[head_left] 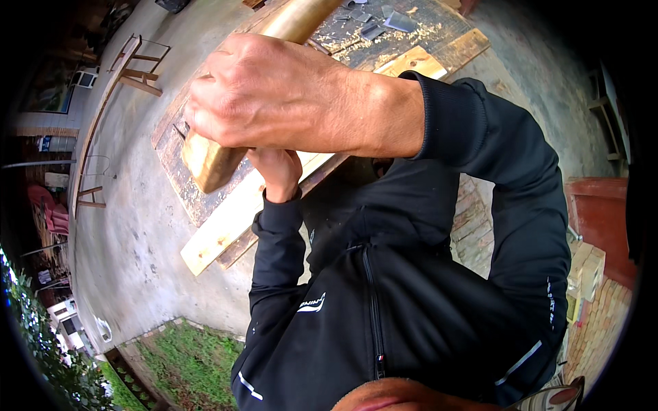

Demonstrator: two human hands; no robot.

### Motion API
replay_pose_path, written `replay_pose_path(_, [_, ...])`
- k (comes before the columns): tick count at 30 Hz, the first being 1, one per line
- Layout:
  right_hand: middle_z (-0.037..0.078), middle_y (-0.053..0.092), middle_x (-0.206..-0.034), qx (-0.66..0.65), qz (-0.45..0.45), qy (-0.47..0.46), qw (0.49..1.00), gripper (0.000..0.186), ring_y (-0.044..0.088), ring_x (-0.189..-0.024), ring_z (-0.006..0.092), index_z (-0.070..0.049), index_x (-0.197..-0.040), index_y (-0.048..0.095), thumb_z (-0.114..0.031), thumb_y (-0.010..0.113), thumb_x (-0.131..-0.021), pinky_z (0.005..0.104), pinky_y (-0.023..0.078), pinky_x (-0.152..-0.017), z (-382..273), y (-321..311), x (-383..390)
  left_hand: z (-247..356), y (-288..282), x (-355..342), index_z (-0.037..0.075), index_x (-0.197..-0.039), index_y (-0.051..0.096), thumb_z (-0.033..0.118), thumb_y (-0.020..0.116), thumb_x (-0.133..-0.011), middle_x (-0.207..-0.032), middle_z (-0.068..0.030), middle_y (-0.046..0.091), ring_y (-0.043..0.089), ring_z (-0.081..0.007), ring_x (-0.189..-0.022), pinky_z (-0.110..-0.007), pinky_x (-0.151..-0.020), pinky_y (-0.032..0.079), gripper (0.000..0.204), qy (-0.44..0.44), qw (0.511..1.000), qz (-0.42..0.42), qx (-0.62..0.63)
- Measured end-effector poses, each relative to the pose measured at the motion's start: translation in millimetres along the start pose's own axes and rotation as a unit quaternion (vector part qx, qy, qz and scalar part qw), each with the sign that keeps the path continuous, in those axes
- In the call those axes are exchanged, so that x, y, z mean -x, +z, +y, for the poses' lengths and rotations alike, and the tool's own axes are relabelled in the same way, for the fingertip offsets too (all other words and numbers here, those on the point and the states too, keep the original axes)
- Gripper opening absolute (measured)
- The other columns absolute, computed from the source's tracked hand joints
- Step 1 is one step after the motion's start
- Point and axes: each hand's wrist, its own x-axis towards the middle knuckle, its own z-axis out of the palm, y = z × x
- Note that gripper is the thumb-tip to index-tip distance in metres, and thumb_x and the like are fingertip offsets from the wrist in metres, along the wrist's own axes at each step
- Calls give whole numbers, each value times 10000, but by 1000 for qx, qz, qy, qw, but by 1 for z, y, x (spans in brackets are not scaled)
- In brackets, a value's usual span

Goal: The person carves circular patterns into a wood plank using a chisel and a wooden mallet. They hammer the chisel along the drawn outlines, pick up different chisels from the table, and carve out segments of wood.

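My right hand [274, 92] is closed around a thick, smooth, rounded piece of yellowish wood [298, 20]. It is held slantwise, close in front of me above a workbench, and its blunt faceted end sticks out below my fist. My left hand [277, 171] is lower and behind it, near the edge of a pale plank [233, 222]. Its fingers are hidden behind my right hand and the wood, so their grip does not show. The plank lies along the near side of the bench [164, 133], running from lower left to upper right.
Wood shavings [428, 32] and several flat grey metal pieces [399, 20] lie on the bench's far part. A wooden trestle [140, 79] stands on the concrete floor at left. At right are a reddish-brown panel [600, 219] and a pale wooden box [586, 270].
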Motion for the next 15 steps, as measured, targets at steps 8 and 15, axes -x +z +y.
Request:
replay_pose_path(8, [59, 690, -754, -96, 55, 32, 993, 229, 741, -727, 220, -82, -841, 680, -220, 791, -696, 345, 592, -613, 1, -3, -1, 2, -15, -3, 65, -1036, 674, 11, 654, -829, -869, -125, 699, 641, -334, -793, -407, -725, 436, 215, 208, 864, -22, -459])
replay_pose_path(15, [82, 711, -733, -116, 81, 77, 987, 258, 757, -688, 230, -83, -819, 676, -208, 824, -648, 349, 596, -563, 7, -23, -7, 7, 2, 6, -10, -1061, 636, 63, 694, -846, -1115, -207, 660, 597, -395, -1120, -503, -1038, 362, 234, 170, 890, 30, -423])
